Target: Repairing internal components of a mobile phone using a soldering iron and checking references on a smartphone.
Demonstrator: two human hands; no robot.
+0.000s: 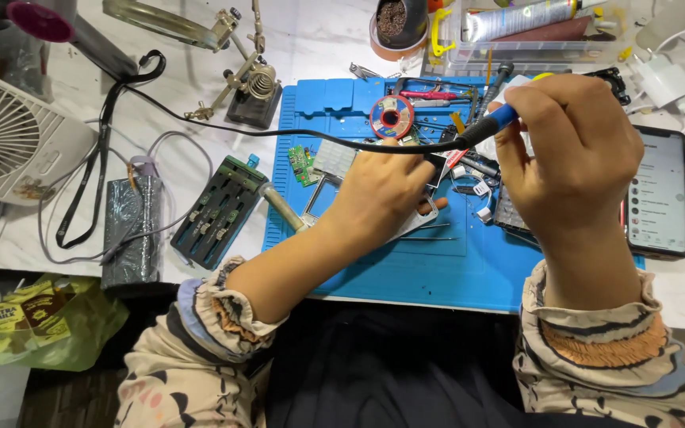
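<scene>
A person in patterned cream sleeves is working at a white marble-look table (160,95) over a blue silicone repair mat (438,269). The right hand (576,154) is curling its fingers together around a soldering iron with a blue grip and black cord (501,119), holding it like a pen with the tip pointing down and left towards the middle of the mat; the tip itself is hidden behind the other hand. The left hand (386,194) is lying palm down on a silver metal phone frame (422,218) in the centre of the mat, its fingers pressing close together on the frame, though whether they are pinching anything beneath cannot be told. A spool of solder wire with a red rim (392,116) is sitting on the mat just beyond the left hand, and small green circuit boards (303,164) are lying near the mat's left edge. A dark slotted holder (216,212) is resting beside the mat's left edge, with a white desk fan (9,135) well apart at the far left. A black smartphone with a lit screen (660,194) is lying to the right of the right hand, partly over the mat's edge. A helping-hands stand with metal clips (251,87) is standing beyond the mat's upper left corner.
</scene>
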